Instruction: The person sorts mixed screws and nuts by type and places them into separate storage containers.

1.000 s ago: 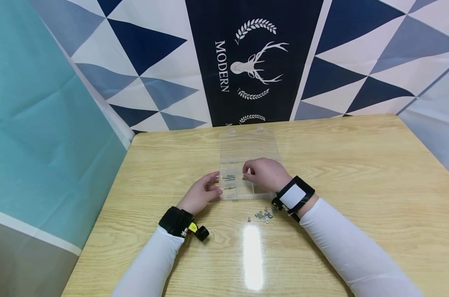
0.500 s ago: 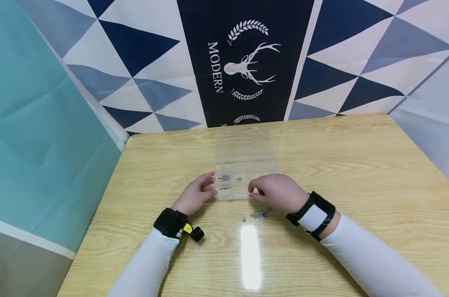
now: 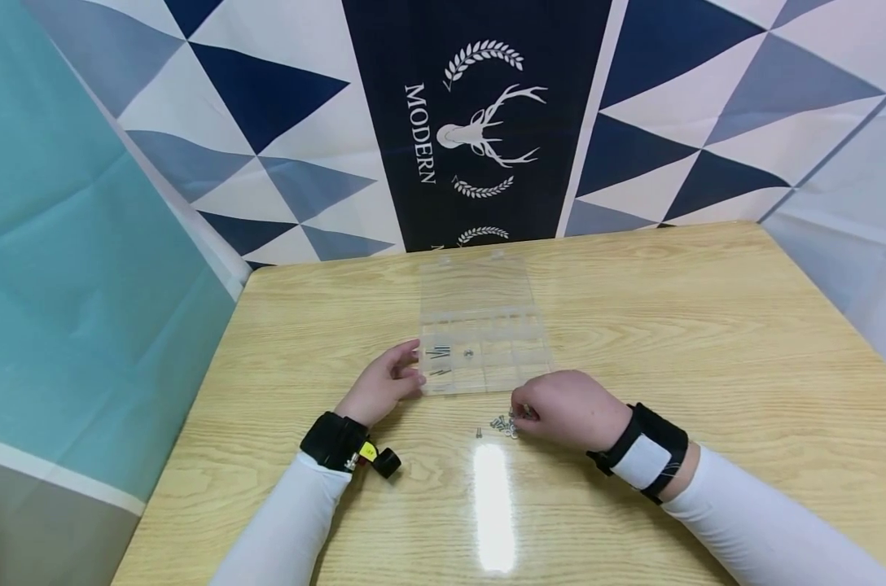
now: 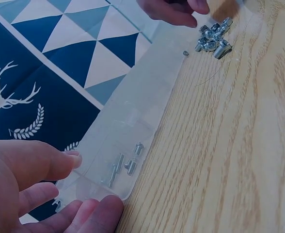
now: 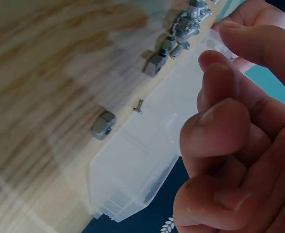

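Right hand (image 3: 571, 411) shifted to hardware (image 4: 211, 39), grip loose; right wrist view hides box screws (image 4: 132, 168).

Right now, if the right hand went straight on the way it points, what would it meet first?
Probably the heap of small silver metal screws and nuts, close to the right hand; whether they touch is unclear.

A light wood-grain table (image 3: 648, 301) catches a bright streak of reflected light (image 3: 494, 505); behind it, navy, grey-blue and white triangles flank a dark panel (image 3: 546, 138) printed "MODERN", while a teal covering (image 3: 69, 244) lines the left side, above a grey band (image 3: 40, 513)
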A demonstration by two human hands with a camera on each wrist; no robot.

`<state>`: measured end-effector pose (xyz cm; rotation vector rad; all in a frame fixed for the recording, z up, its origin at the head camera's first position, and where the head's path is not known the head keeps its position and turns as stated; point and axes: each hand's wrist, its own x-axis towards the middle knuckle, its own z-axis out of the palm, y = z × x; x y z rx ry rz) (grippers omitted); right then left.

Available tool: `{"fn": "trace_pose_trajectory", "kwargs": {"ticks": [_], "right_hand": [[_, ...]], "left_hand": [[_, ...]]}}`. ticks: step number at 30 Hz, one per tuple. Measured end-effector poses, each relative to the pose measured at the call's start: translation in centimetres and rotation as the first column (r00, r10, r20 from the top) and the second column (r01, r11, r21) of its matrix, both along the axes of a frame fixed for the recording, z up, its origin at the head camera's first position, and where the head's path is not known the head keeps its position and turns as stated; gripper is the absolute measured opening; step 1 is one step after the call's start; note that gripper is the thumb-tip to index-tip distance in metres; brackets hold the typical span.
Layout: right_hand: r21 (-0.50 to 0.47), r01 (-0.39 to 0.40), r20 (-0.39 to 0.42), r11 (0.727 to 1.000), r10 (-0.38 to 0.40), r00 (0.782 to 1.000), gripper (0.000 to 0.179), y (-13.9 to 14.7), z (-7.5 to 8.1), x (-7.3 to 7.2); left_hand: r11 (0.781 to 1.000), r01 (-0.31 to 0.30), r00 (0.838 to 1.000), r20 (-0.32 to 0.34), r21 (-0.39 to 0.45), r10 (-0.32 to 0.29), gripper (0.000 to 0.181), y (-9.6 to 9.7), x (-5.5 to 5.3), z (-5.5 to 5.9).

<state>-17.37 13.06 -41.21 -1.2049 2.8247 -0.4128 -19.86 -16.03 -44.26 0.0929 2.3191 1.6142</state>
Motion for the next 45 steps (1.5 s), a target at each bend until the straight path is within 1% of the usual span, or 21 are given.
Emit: {"fn": "trace_pose_trajectory", "kwargs": {"ticks": [1,7,8,17,24,27,33,36,41,44,45], "right_hand": [[0.008,0.001,-0.001,1.0,-0.001,1.0,0.028,0.0,0.0,0.0],[0.028,0.002,-0.019,1.0,-0.002,1.0,0.031,0.1,-0.5,0.0],[0.031,0.0,-0.022,1.0,0.0,1.0,0.031,0.0,-0.6,0.0],[0.05,-0.018,-0.027,0.999,0.019,0.999,0.028,-0.3,-0.9,0.0],[0.054,-0.021,-0.036,0.998,0.023,0.999,0.029,-0.3,-1.0,-0.1],[0.054,-0.021,-0.036,0.998,0.023,0.999,0.029,-0.3,-1.0,-0.1],[0.046,-0.009,-0.046,0.999,0.011,0.999,0.028,-0.3,-0.8,-0.2],[0.029,-0.002,-0.05,1.0,0.004,0.999,0.027,-0.2,-0.5,-0.3],[0.011,0.004,-0.06,1.0,-0.004,0.998,0.023,-0.1,0.4,-0.5],[0.006,0.017,-0.071,1.0,-0.017,0.997,0.015,-0.3,1.1,-0.6],[0.005,0.023,-0.076,1.0,-0.022,0.997,0.012,-0.4,1.3,-0.6]], "left_hand": [[1.0,0.005,1.0,0.005,0.006,-0.005,0.062,0.1,0.2,0.4],[1.0,0.009,1.0,0.007,0.003,-0.009,0.062,0.3,0.2,0.5],[1.0,0.004,1.0,0.004,-0.001,-0.004,0.062,0.2,0.0,0.1],[1.0,0.008,1.0,-0.006,0.013,-0.008,0.061,0.0,0.1,0.2],[1.0,0.01,1.0,0.003,0.023,-0.01,0.062,0.0,0.0,0.2],[0.999,0.018,1.0,0.007,0.027,-0.019,0.062,0.1,0.2,0.7],[0.999,0.037,0.999,0.016,0.015,-0.037,0.061,0.7,1.2,3.3],[0.999,0.033,0.999,0.008,0.012,-0.033,0.06,0.8,1.6,3.9],[1.0,0.021,1.0,0.013,0.013,-0.021,0.059,0.9,1.7,4.2],[1.0,0.019,1.0,0.009,0.017,-0.02,0.06,0.9,1.5,3.7],[1.0,0.019,1.0,0.008,0.019,-0.019,0.06,0.8,1.3,3.3]]}}
